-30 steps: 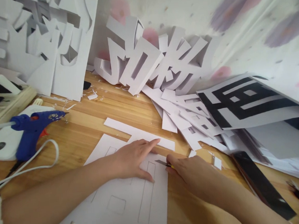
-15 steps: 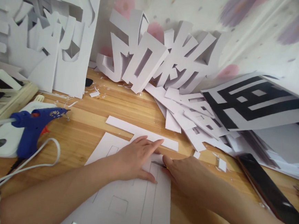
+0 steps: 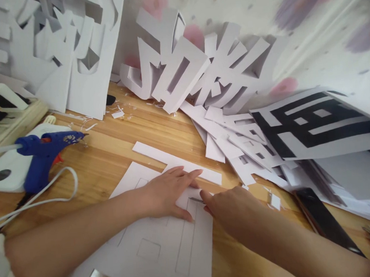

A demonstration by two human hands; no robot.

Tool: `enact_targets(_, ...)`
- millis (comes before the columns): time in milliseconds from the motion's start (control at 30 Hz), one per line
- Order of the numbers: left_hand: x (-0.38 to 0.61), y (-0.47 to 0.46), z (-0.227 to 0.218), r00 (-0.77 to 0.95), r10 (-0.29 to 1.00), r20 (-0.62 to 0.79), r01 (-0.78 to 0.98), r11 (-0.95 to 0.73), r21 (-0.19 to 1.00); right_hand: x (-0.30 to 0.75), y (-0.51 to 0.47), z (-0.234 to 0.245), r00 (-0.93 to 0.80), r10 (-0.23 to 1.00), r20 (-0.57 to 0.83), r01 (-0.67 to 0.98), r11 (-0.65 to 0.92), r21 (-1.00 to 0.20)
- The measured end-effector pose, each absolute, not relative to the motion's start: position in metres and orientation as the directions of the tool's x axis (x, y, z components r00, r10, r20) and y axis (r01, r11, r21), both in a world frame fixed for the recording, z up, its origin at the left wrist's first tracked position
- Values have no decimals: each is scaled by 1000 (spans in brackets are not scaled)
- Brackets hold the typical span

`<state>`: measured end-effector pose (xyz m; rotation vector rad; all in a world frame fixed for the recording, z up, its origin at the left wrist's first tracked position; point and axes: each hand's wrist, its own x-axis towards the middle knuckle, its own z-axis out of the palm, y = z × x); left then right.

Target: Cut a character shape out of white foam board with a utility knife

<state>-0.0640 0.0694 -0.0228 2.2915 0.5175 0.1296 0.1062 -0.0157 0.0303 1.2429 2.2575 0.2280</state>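
Note:
A white foam board sheet (image 3: 169,259) with pencilled rectangles lies in front of me on the wooden table. My left hand (image 3: 173,190) rests flat on its upper part, fingers spread. At the board's upper right, my right hand (image 3: 225,208) is closed around a craft knife; only its thin blade (image 3: 195,200) shows, and the handle is hidden in the fist. The blade tip touches the top end of a long drawn rectangle, just right of my left thumb. Beyond my left fingers lies a narrow white strip (image 3: 150,152), against the board's far edge.
At left, a blue glue gun (image 3: 42,156) with a white cord rests on a white device (image 3: 5,175). White cut-out characters (image 3: 183,76) lean against the patterned wall. Stacked cut pieces (image 3: 223,131), a black-and-white printed sheet (image 3: 318,123) and a dark flat bar (image 3: 326,221) are at right.
The blade has shifted slightly, staying near the top of the long rectangle. My left hand keeps its place on the board. The view has moved a little.

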Motion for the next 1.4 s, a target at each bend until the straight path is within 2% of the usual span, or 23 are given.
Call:
enact_targets(367, -64, 68, -21, 902, 415, -117, 369, -604, 707, 121, -17, 27, -493, 813, -310, 749, 578, 324)
enact_targets(600, -64, 68, -19, 898, 413, -152, 391, -588, 708, 126, -15, 24, -498, 806, -319, 748, 586, 312)
enact_targets(933, -64, 69, -21, 908, 398, -131, 365, -595, 716, 136, -13, 22, -507, 783, -360, 756, 605, 249)
enact_targets(1100, -64, 69, -22, 910, 390, -138, 364, -597, 715, 138, -16, 22, -458, 815, -354, 784, 558, 270)
enact_targets(1400, -64, 70, -26, 916, 389, -98, 330, -591, 736, 140, -22, 19, -495, 814, -304, 775, 572, 269)
